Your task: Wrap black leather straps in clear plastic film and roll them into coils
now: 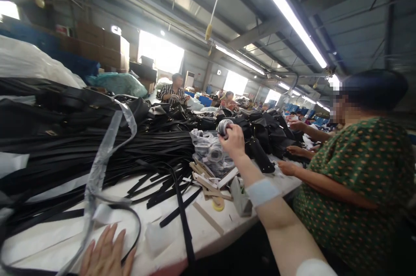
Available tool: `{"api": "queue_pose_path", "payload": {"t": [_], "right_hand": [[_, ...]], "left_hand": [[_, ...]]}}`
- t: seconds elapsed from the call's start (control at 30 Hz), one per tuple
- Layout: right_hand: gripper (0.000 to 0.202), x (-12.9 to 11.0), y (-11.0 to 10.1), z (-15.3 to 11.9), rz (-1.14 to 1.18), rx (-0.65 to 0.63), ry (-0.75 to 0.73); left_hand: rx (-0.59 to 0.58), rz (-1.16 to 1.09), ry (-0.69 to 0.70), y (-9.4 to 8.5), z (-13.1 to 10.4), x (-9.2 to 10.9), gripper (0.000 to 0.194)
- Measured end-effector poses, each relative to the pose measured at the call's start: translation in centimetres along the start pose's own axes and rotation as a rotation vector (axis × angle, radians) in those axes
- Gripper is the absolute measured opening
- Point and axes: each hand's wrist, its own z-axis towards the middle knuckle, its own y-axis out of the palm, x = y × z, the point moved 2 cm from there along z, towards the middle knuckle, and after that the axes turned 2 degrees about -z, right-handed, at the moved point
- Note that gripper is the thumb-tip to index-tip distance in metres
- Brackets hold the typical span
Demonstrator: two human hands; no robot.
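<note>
My right hand is stretched forward over the table, its fingers closed round a small wrapped roll. Just below it lies a pile of similar rolls in clear plastic. My left hand lies at the lower left, palm down with its fingers spread, on the white table surface. Beside it run a thin black strap and a long strip of clear plastic wrap. Many black straps are heaped across the left and middle of the table.
Black bags are piled behind the rolls. Beige strips, a yellow tape roll and a grey holder lie near the front edge. A person in a green dotted top stands close at right. Others work further back.
</note>
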Motion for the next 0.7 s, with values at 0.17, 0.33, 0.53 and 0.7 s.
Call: {"api": "queue_pose_path", "payload": {"t": [0.17,0.33,0.53,0.7], "right_hand": [[0.02,-1.2,1.4,3.0,0.06,0.091,-0.029],[0.014,-7.2,2.0,-7.8,0.323,-0.039,-0.2],[0.017,-10.7,2.3,-25.1,0.545,-0.451,0.056],[0.03,-8.8,2.5,-34.0,0.625,-0.624,0.325]], "left_hand": [[-0.104,0.304,0.091,-0.6,-0.2,0.2,0.047],[-0.126,0.364,0.112,-0.7,-0.4,0.7,0.043],[-0.207,0.212,-0.079,-1.4,0.3,1.1,0.038],[-0.177,0.227,-0.351,-3.4,4.9,-1.6,0.04]]}}
